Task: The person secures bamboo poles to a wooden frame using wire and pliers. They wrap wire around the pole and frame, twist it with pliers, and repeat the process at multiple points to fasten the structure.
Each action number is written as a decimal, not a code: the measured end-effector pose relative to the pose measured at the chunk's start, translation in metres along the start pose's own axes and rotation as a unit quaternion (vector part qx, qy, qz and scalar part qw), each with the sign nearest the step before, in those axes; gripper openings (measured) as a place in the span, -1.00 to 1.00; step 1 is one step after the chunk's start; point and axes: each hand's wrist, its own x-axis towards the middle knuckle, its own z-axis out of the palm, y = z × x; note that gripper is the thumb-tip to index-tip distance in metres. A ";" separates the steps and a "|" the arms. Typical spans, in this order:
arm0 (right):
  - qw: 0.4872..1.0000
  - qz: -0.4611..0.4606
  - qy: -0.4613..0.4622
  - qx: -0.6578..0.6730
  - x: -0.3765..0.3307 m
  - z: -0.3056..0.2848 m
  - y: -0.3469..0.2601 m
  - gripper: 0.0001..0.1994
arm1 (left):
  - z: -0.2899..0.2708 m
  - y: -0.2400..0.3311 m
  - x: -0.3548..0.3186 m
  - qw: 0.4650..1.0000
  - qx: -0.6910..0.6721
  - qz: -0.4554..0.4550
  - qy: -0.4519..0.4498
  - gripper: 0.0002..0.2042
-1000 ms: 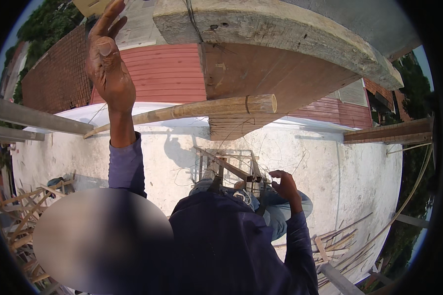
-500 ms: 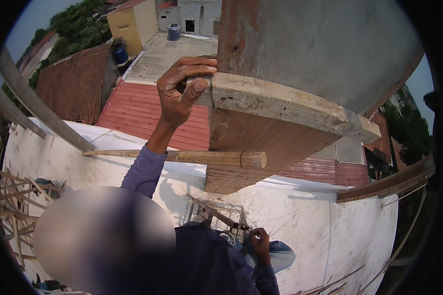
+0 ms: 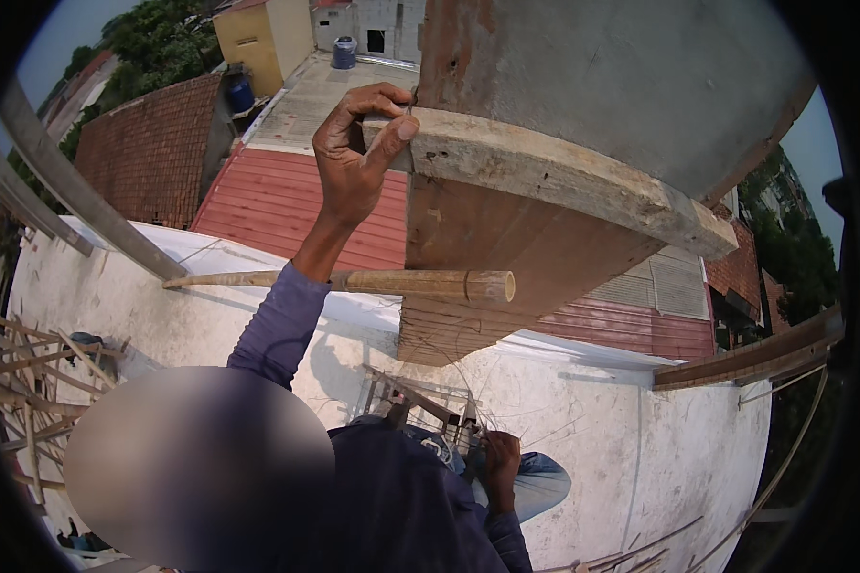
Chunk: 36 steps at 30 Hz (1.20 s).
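Left hand now grips the plank end

A second ago the left hand [image 3: 358, 153] is raised open in the air; now its fingers curl over the end of the wooden plank [image 3: 564, 177], thumb pressed on its face. The right hand [image 3: 500, 463] sits lower and closer to the body, at the thin wires [image 3: 468, 420].

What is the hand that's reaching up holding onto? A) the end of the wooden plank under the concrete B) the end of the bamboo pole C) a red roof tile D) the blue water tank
A: the left hand curls its fingers around the end of the wooden plank fixed beneath the grey concrete, while the bamboo pole lies lower down, untouched by it.
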 end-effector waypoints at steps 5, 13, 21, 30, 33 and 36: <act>0.996 -0.070 0.021 -0.042 -0.007 -0.006 -0.005 -0.75 | -0.006 -0.001 0.005 0.998 -0.011 -0.036 -0.050 -0.82; 0.982 -0.149 0.090 0.065 0.021 -0.005 -0.047 -0.87 | -0.009 -0.001 0.010 0.997 0.030 -0.020 -0.067 -0.86; 0.880 -0.018 0.219 0.421 0.105 -0.041 -0.155 -0.76 | -0.009 -0.003 0.010 0.997 -0.004 -0.018 -0.078 -0.87; 0.613 0.321 -0.044 0.720 0.140 -0.017 -0.196 -0.72 | -0.014 -0.004 0.021 0.991 -0.013 0.001 -0.135 -0.84; 0.630 0.443 -0.108 0.629 0.128 0.016 -0.214 -0.75 | -0.015 -0.002 0.021 0.990 -0.008 -0.009 -0.144 -0.83; 0.726 0.361 -0.173 0.559 0.131 0.015 -0.235 -0.48 | -0.016 -0.002 0.022 0.988 0.003 0.002 -0.153 -0.82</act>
